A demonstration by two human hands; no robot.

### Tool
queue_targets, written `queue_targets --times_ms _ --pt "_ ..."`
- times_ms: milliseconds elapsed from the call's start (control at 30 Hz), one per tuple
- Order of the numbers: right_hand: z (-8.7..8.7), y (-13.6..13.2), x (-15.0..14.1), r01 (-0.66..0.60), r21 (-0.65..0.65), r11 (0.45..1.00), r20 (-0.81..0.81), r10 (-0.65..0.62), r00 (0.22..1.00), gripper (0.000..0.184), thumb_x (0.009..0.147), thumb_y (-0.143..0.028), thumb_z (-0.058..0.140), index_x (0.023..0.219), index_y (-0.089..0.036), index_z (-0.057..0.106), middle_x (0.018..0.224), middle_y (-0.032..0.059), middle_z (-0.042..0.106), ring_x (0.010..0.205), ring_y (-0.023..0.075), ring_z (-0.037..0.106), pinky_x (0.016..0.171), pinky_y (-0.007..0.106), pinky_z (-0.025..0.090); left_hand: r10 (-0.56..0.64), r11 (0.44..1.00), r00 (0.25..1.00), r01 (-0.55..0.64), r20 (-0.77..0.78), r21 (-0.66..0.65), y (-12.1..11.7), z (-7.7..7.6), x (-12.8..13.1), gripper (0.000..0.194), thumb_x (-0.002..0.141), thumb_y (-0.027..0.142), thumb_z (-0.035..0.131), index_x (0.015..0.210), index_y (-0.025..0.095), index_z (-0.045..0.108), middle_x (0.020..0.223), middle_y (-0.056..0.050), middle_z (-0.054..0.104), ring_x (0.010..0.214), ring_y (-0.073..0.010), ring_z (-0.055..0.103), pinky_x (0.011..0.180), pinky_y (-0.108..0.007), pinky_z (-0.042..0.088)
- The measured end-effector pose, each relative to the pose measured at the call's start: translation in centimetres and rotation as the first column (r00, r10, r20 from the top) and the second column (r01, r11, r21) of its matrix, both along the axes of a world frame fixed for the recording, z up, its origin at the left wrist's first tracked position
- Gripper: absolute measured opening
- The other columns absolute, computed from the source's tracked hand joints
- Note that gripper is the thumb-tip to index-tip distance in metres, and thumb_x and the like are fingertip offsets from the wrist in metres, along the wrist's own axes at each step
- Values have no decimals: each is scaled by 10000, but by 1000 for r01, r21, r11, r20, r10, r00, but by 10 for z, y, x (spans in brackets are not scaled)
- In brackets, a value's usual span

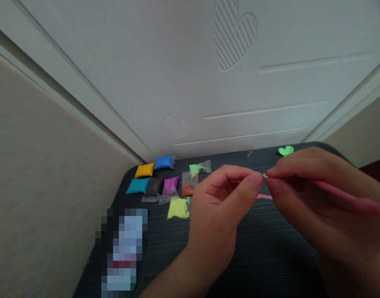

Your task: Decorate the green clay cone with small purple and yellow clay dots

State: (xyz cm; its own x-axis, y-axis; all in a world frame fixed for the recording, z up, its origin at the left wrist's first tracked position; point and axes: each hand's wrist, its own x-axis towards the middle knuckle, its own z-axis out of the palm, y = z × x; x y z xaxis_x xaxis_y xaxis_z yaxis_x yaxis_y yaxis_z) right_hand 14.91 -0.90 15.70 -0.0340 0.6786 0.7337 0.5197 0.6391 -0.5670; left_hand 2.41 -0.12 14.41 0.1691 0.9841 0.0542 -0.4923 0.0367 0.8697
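Note:
In the head view, my left hand point(224, 211) pinches a tiny purple and yellow piece of clay point(265, 176) between thumb and forefinger. My right hand point(320, 203) is closed, its thumb and fingertip meeting the same piece from the right. A pink modelling tool point(345, 196) with a rounded end lies across the palm of my right hand. Behind the fingers shows a short pink strip point(265, 196); whether it belongs to the same tool I cannot tell. Near my left wrist lies an opened yellow clay packet point(178, 207).
Clay packets lie left on the dark table point(264, 256): blue point(164, 162), orange-yellow point(144, 170), teal point(138, 186), black point(154, 187), purple point(170, 185), orange-red point(187, 190), green point(196, 169). A green heart shape point(286, 150) sits at the back right. A pixelated object point(124, 248) lies front left. A white door panel stands behind.

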Motion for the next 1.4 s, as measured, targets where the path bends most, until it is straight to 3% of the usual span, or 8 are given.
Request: queue_targets --times_ms 367,500,700,867,1033,1233,1400 --pt "0 2 5 -63 -18 998 92 64 994 243 627 -56 654 820 -188 591 749 -20 595 681 113 536 579 256 433 -19 1000 1000 19 9 6 0 -1 0 62 756 201 595 756 205 656 729 26 599 700 -83 515 665 -189 425" --pt "0 0 6 14 3 1000 10 -14 1000 203 670 -88 619 831 -207 587 772 -4 590 657 125 537 546 275 416 -22 999 1000 22 10 25 1 -1 -1 70 750 189 600 768 215 663 741 24 606 707 -86 521 664 -189 424" --pt "4 -2 12 46 -76 996 105 -38 994 168 716 -142 588 825 -260 540 732 -27 571 646 115 534 516 255 424 102 986 990 -88 -97 139 0 0 -1 103 732 144 619 782 222 664 757 26 609 748 -90 522 700 -195 419" --pt "3 0 10 -23 -83 996 68 29 997 237 680 -78 604 842 -241 546 747 -26 568 682 116 534 525 244 429 187 951 972 -143 -142 274 -1 -3 -1 166 731 119 619 826 250 657 801 33 625 769 -94 536 714 -211 422" --pt "3 -1 8 -69 -178 982 -20 67 998 174 738 -126 575 843 -264 565 771 -29 559 697 109 520 523 225 427 273 903 940 -176 -206 392 -3 -2 -3 199 730 90 613 843 251 644 837 30 618 794 -101 547 726 -222 437" --pt "5 -5 8 -238 -308 921 -205 180 962 131 780 -186 561 865 -285 574 782 -30 555 732 97 513 535 179 438 358 828 877 -138 -321 544 -5 1 -9 218 717 66 614 864 226 632 848 1 608 811 -129 547 733 -253 460" --pt "4 -5 6 -340 -388 857 -323 219 921 113 783 -210 576 854 -296 593 787 -31 556 737 89 519 533 151 438 370 807 860 -110 -352 580 -5 2 -11 224 714 65 613 870 225 629 836 2 608 795 -130 554 711 -259 464"
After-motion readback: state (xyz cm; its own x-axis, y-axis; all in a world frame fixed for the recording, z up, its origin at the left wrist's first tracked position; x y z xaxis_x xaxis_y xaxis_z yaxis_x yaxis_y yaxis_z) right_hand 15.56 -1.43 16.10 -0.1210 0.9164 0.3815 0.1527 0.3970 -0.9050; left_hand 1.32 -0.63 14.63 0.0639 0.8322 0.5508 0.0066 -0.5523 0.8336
